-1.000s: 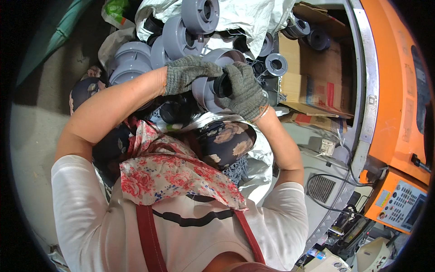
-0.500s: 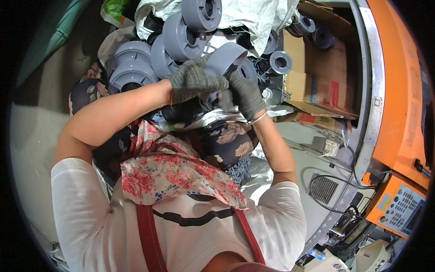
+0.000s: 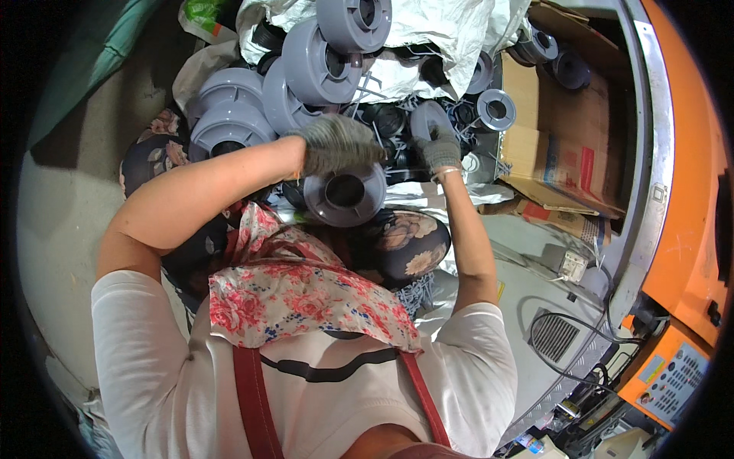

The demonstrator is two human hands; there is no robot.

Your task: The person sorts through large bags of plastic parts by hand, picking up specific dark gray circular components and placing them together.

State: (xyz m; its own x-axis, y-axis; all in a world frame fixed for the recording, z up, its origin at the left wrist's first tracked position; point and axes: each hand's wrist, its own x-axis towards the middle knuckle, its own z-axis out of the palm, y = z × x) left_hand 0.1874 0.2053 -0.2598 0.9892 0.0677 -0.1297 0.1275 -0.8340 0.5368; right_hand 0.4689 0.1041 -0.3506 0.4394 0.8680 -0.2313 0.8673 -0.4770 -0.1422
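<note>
My left hand (image 3: 342, 145), in a grey knitted glove, is closed on the upper edge of a grey flanged plastic spool (image 3: 368, 193) above my lap. The dark round hole of this spool faces me. Its gloved fingers are partly blurred. My right hand (image 3: 438, 149), gloved too, reaches farther out and grips the near edge of another grey round plastic part (image 3: 428, 116); its fingertips are partly hidden. Beyond my left hand, large grey spools (image 3: 307, 65) lie stacked. Two more grey rounds (image 3: 229, 126) rest to the left.
Black round parts (image 3: 384, 118) and thin grey plastic scraps lie between my hands and a white sack (image 3: 424, 27). An open cardboard box (image 3: 569, 130) stands at the right, with a small grey flanged part (image 3: 495, 109) beside it. Farther right are an orange machine (image 3: 688, 153) and its keypad panel (image 3: 673, 386).
My hands have moved apart. The right one has left the spool and gone outward to another grey part. The spool under my left hand has come lower, its hole toward me.
</note>
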